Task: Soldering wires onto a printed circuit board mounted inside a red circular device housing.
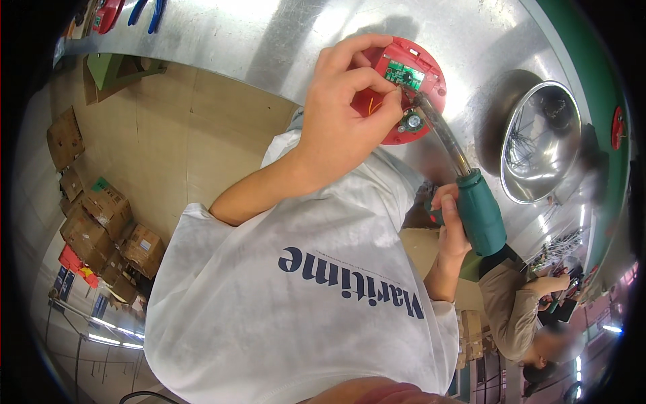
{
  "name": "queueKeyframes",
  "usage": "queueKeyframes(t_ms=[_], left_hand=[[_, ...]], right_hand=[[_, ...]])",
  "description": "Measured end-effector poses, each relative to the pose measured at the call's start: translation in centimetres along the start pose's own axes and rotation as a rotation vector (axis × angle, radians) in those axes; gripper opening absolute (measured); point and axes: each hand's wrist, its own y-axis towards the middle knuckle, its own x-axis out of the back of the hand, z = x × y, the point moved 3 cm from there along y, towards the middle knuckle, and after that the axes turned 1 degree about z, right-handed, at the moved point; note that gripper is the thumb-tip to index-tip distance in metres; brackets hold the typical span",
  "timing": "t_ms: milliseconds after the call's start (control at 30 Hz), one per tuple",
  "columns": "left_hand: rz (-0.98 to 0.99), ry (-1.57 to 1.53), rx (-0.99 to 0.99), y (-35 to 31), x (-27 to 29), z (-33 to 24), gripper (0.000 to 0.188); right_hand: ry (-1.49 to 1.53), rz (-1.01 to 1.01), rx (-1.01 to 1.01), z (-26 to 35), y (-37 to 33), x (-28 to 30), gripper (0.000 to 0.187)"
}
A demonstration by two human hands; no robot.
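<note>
Near the inner edge of a shiny, silver-grey metal worktable (256, 40) lies a round red plastic casing (436, 77), its open side up, with a small green circuit board (402, 74) in it and a yellow-orange wire (374, 105) beside the fingers. The left hand (350, 101) arches over the casing, thumb and forefinger drawn together in a pinch beside the board; what sits between them is too small to tell. The right hand (451, 222) wraps around the dark green handle of a soldering gun (480, 212), whose long metal barrel slants toward the casing.

Farther right, a round, polished steel bowl (565, 165) stands on the metal, thin dark strands inside it. Beyond runs a green strip (584, 40). At the far left of the table lies a blue-handled tool (157, 15) beside a red plastic piece (108, 15).

Below spreads a tan floor (195, 128), with brown cardboard boxes (91, 236) heaped at the left. At lower right, a co-worker in a beige sleeve (515, 306) bends over the bench.
</note>
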Motion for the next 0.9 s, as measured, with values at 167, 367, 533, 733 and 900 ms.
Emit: queueKeyframes(t_ms=[167, 367, 533, 733, 900], left_hand=[[0.005, 0.01, 0.011, 0.1, 0.0, 0.1, 0.004], [0.03, -0.019, 0.059, 0.0, -0.1, 0.1, 0.002], [0.046, -0.017, 0.076, 0.2, 0.0, -0.1, 0.002], [0.063, -0.011, 0.084, 0.3, 0.1, -0.2, 0.002], [0.105, 0.011, 0.11, 0.7, 0.4, -0.5, 0.003]], right_hand=[[0.187, 0.019, -0.119, 1.1, 0.5, -0.3, 0.008], [0.593, -0.048, -0.176, -0.4, -1.0, 0.4, 0.028], [0.766, -0.252, -0.038, -1.9, -3.5, 2.7, 0.043], [0.77, -0.534, 0.085, -4.6, -6.5, 6.1, 0.038], [0.898, -0.519, 0.148, -6.9, -6.9, 8.2, 0.032]])
